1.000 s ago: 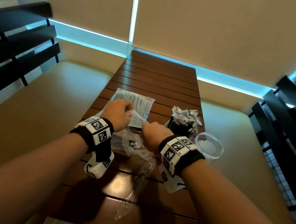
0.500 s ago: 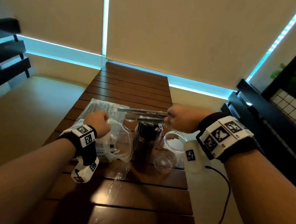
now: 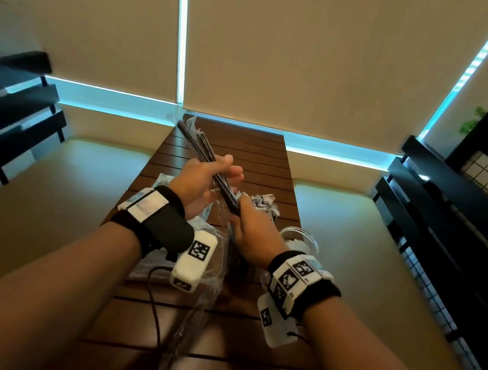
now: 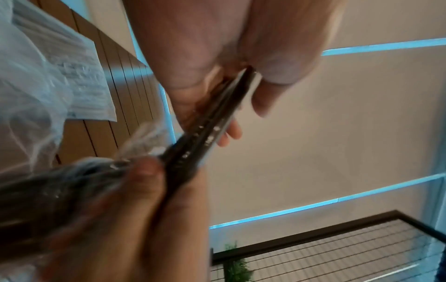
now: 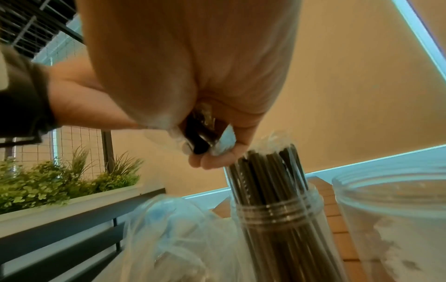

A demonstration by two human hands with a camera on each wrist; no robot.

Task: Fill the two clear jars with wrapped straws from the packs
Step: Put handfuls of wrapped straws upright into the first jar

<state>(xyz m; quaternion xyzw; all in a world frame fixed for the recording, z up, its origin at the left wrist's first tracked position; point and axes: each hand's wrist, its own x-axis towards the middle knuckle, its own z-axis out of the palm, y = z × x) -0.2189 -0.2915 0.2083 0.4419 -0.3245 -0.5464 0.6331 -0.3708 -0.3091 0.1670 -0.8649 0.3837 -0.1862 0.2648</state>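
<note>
Glossy black film-wrapped straws [image 3: 206, 162], a slim bundle, gripped by both left hand [image 3: 204, 180] and right hand [image 3: 254, 231] fingers.

In the left wrist view, the left hand [image 4: 217, 63] curls its thumb and fingers round a bundle of dark wrapped straws [image 4: 207, 133] whose lower end the right hand [image 4: 135, 219] grips, above a slatted wooden table [image 4: 108, 80] bearing a clear straw pack [image 4: 72, 80].

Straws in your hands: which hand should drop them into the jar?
Probably the right hand. It grips the lower end of the straws, right above the full jar, with the empty jar beside it. The left hand holds them higher, farther from the jars.
</note>
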